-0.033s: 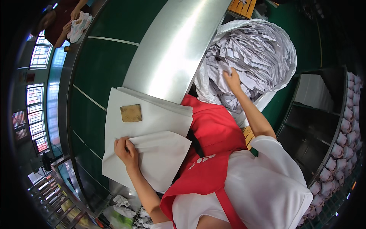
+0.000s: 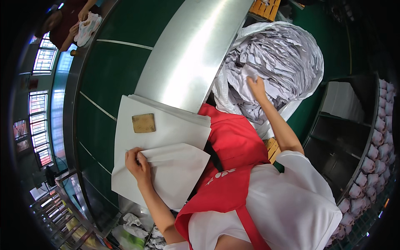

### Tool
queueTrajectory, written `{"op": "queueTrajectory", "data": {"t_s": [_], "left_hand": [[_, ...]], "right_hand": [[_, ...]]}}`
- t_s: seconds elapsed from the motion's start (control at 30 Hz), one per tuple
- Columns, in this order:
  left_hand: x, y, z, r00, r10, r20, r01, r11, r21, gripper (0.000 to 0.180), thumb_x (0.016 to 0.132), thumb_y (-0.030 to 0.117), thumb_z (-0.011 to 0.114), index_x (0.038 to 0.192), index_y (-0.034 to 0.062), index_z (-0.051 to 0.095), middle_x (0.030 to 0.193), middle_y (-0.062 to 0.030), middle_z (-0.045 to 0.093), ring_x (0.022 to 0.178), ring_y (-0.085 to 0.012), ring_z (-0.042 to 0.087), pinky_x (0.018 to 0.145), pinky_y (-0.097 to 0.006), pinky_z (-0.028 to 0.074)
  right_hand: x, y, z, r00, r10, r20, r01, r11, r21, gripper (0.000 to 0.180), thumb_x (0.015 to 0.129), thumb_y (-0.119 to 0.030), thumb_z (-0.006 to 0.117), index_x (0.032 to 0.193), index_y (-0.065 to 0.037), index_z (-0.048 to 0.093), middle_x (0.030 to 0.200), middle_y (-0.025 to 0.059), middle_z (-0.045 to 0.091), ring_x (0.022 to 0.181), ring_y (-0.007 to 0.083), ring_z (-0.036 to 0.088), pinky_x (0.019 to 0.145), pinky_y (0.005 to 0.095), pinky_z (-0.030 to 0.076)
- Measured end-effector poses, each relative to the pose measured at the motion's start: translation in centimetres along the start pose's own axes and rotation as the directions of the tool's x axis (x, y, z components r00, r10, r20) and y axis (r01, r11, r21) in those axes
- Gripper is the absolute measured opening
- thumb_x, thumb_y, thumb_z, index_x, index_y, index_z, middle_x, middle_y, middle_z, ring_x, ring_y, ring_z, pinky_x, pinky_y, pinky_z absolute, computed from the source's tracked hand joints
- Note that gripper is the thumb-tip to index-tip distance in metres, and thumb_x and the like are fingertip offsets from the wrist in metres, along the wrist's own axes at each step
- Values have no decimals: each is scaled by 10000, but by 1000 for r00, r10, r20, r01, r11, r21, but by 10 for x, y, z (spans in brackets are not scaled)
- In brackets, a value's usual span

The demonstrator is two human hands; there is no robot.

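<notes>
My left hand (image 2: 138,163) is closed, its curled fingers gripping the top sheet of white paper (image 2: 177,166), which is bent up in folds. Under that sheet lies a stack of large white paper sheets (image 2: 125,121), with a small brownish rectangular block (image 2: 143,123) resting on top of it. My right hand (image 2: 257,88) reaches into a white woven sack (image 2: 316,66) packed with crumpled paper (image 2: 275,50). Its thumb and fingers close on a crumpled sheet of paper (image 2: 241,83) at the sack's near left side; part of the fingers is hidden.
A shiny metal table surface (image 2: 179,54) runs beside a green conveyor belt (image 2: 112,71). A dark shelf (image 2: 333,133) stands at right, bordered by rows of wrapped bundles (image 2: 368,166). At the far left another person's hands (image 2: 79,26) hold a white shoe (image 2: 88,29).
My right hand has shifted slightly right and down within the sack, and the crumpled paper by its fingers has moved a little. My left hand stays in place.
</notes>
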State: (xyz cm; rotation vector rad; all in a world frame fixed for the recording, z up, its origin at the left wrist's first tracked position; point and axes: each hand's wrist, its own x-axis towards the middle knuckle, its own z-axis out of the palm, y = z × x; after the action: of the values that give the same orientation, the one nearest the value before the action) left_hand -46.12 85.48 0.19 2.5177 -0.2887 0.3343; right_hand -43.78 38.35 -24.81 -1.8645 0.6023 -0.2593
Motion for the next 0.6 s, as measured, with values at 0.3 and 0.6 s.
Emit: {"op": "queueTrajectory", "data": {"t_s": [0.3, 0.6], "left_hand": [[22, 70, -24, 953, -113, 280, 255, 800, -544, 507, 814, 48, 472, 1320, 44, 435, 976, -101, 660, 510, -33, 436, 512, -182, 366], [9, 60, -43, 918, -330, 218, 383, 600, -702, 230, 831, 71, 598, 1049, -1, 610, 831, -4, 600, 765, -84, 545, 657, -220, 433]], "right_hand": [[-83, -257, -12, 902, -431, 20, 392, 836, 383, 350, 772, -10, 522, 1119, 39, 527, 960, 79, 605, 824, 128, 551, 760, 237, 433], [-136, -347, 49, 387, -695, 607, 455, 716, 530, 408, 748, -68, 558, 1142, 5, 486, 1260, 185, 508, 1185, 244, 474, 1011, 355, 331]]}}
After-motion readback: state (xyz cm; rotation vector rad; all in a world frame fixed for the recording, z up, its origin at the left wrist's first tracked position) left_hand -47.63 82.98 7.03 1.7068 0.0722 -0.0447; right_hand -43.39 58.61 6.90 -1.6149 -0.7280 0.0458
